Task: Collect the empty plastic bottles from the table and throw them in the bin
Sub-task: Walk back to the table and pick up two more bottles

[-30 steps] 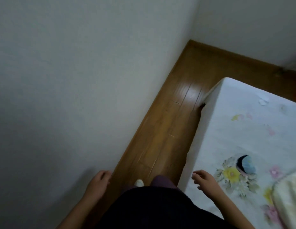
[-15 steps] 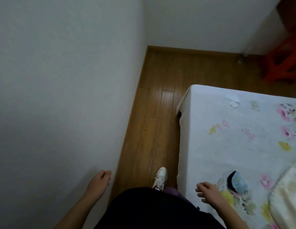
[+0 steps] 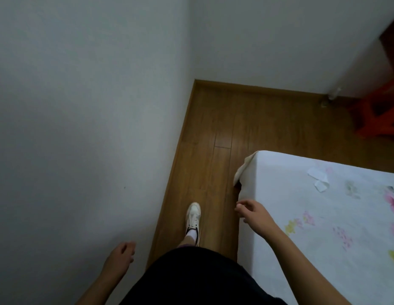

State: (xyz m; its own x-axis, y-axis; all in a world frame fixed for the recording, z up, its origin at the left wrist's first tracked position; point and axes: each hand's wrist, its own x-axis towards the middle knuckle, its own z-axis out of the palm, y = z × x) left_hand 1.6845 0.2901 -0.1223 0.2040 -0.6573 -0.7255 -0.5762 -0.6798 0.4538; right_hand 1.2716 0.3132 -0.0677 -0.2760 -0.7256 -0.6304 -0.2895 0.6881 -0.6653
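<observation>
No bottles or bin in frame; their location cannot be told. The white wall (image 3: 81, 106) fills the left, the floral-sheeted bed (image 3: 323, 216) the right. Your left hand (image 3: 121, 256) and right hand (image 3: 255, 216) hang empty, fingers loosely curled. Expect empty bottles light, crushable, slick; grip mid-body.

Left hand (image 3: 122, 254) and right hand (image 3: 254, 214) empty, fingers loosely curled

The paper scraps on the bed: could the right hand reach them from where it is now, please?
Probably not without a step forward. The right hand hangs empty at the near edge of the bed, and the paper scraps lie well beyond it. Nothing lies between them.
</observation>
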